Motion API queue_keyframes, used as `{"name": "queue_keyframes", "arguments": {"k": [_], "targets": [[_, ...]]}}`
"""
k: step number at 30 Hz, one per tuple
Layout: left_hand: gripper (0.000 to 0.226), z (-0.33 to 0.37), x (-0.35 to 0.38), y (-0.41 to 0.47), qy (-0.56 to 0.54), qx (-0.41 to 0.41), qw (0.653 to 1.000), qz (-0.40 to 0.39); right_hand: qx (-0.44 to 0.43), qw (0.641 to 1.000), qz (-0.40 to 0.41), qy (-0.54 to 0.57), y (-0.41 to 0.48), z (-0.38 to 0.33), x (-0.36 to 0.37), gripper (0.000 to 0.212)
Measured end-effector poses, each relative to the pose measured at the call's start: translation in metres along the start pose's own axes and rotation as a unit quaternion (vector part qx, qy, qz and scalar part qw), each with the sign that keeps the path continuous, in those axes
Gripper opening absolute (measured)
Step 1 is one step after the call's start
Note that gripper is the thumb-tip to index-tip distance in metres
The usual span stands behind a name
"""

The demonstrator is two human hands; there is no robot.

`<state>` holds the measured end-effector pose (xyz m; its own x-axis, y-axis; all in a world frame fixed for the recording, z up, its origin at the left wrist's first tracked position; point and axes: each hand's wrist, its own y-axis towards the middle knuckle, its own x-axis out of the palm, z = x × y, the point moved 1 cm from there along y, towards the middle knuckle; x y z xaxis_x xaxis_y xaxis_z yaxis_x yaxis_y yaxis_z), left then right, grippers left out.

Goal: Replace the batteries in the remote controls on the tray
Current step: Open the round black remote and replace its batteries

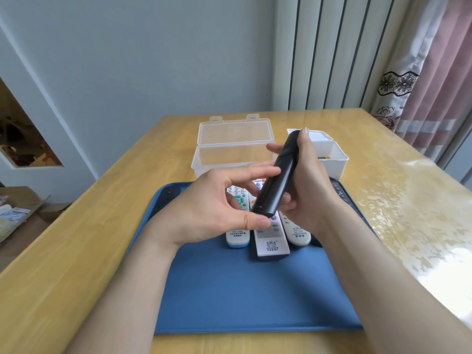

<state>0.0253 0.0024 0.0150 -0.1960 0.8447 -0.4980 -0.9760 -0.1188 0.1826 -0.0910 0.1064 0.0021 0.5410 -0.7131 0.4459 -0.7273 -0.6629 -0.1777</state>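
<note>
1. The fingers of the left hand are loosely spread. The index tip touches the left side of a black remote and the thumb tip sits at its lower end.
2. The right hand grips the same remote from the right, fingers curled round its back and thumb up near its top end. The remote is held tilted above the far part of a blue tray, back side facing up.
3. Under the hands, three white remotes lie side by side on the tray: the left one, the middle one and the right one. The hands cover their upper halves.
4. A dark remote lies at the tray's far left and another dark one along its right edge.
5. Beyond the tray stands a clear plastic box with its lid open. Just beside it on the right is a white box, partly hidden by the right hand.
6. All of this rests on a light wooden worktop against a pale wall. A patterned curtain hangs at the right and a cardboard box sits on the floor at the left.
</note>
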Motion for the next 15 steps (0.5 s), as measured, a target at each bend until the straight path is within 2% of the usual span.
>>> {"name": "queue_keyframes", "arguments": {"k": [3, 5, 6, 7, 10, 15], "targets": [[0.067, 0.000, -0.002, -0.001, 0.007, 0.006, 1.000, -0.013, -0.024, 1.000, -0.002, -0.001, -0.001, -0.002, -0.001, 0.065], [0.068, 0.001, -0.004, -0.003, 0.006, 0.004, 1.000, -0.018, -0.039, 0.999, -0.009, -0.025, -0.005, -0.005, 0.001, 0.080], [0.068, 0.001, -0.005, -0.003, 0.007, 0.005, 1.000, -0.021, -0.047, 0.998, -0.008, -0.035, -0.008, -0.006, 0.004, 0.080], [0.068, 0.001, -0.006, -0.003, 0.007, 0.005, 1.000, -0.022, -0.060, 0.997, -0.001, -0.039, -0.010, -0.007, 0.005, 0.074], [0.066, 0.002, -0.006, -0.004, 0.009, 0.008, 1.000, -0.008, -0.102, 0.994, 0.014, -0.022, -0.010, -0.007, 0.006, 0.036], [0.066, 0.001, -0.002, -0.001, 0.029, 0.011, 0.999, 0.026, -0.099, 0.994, 0.037, -0.041, -0.007, -0.003, 0.003, 0.032]]}}
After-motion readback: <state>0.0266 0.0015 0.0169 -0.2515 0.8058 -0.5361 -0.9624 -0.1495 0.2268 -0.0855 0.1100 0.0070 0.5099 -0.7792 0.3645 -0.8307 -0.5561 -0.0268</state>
